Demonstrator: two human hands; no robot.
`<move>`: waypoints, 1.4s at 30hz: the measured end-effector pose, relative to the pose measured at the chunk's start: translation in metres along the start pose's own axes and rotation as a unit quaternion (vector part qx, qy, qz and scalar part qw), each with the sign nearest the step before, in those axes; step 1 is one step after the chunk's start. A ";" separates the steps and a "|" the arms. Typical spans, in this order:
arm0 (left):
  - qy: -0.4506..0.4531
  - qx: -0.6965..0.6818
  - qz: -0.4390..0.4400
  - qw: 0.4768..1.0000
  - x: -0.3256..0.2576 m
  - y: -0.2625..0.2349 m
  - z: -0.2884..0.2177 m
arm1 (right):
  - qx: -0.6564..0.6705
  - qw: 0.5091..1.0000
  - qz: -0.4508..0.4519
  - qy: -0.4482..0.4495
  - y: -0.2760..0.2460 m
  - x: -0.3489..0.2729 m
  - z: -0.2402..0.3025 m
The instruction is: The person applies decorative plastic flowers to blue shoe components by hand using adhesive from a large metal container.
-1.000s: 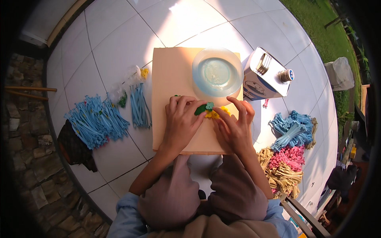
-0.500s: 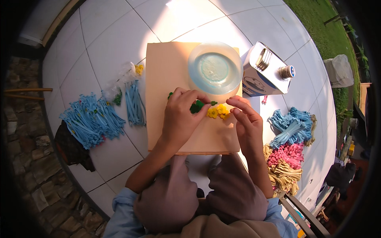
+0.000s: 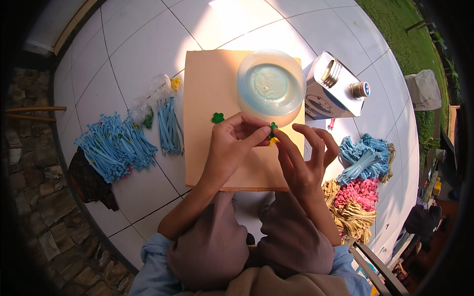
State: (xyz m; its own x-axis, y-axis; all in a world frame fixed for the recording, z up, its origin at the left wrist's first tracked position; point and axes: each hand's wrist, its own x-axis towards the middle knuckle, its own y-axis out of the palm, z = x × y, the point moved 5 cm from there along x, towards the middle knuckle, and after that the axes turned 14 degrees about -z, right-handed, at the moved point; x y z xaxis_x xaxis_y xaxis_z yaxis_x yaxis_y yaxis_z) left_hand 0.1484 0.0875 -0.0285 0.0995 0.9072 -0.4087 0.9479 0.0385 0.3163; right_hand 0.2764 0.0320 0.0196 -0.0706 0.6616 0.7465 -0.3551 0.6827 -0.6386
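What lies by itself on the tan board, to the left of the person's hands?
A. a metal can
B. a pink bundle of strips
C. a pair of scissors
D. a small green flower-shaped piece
D: a small green flower-shaped piece rests alone on the tan board, just left of the left hand; the pink bundle and the metal can are off the board on the tiles.

We see a white tiled floor filling most of the frame. At its centre lies a tan board, with a metal can just right of it. Blue strip bundles lie at left, and blue, pink and tan bundles at lower right.
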 end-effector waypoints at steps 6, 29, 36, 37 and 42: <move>-0.008 -0.019 -0.002 1.000 -0.003 0.004 0.002 | -0.037 0.999 -0.026 -0.023 -0.004 0.003 0.004; 0.472 0.571 -0.122 0.660 -0.027 0.027 -0.023 | 0.211 0.843 -0.019 0.495 -0.042 -0.049 -0.125; 0.468 0.497 0.099 0.724 0.018 0.157 -0.040 | 0.066 0.955 -0.057 0.285 -0.042 -0.016 -0.221; 0.469 0.518 0.113 0.707 0.030 0.176 -0.030 | 0.059 0.958 -0.063 0.272 -0.032 -0.009 -0.230; 0.601 0.544 0.130 0.570 0.094 0.234 0.039 | 0.011 0.967 -0.022 0.254 0.016 0.001 -0.251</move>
State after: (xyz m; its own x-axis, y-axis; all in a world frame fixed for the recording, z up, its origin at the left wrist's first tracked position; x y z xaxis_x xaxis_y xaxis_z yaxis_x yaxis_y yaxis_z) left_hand 0.3917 0.1660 -0.0261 0.6204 0.4795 0.6206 0.6399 0.1479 -0.7541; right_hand 0.5045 0.1215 -0.0370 0.4107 0.7030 0.5807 -0.3674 0.7105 -0.6002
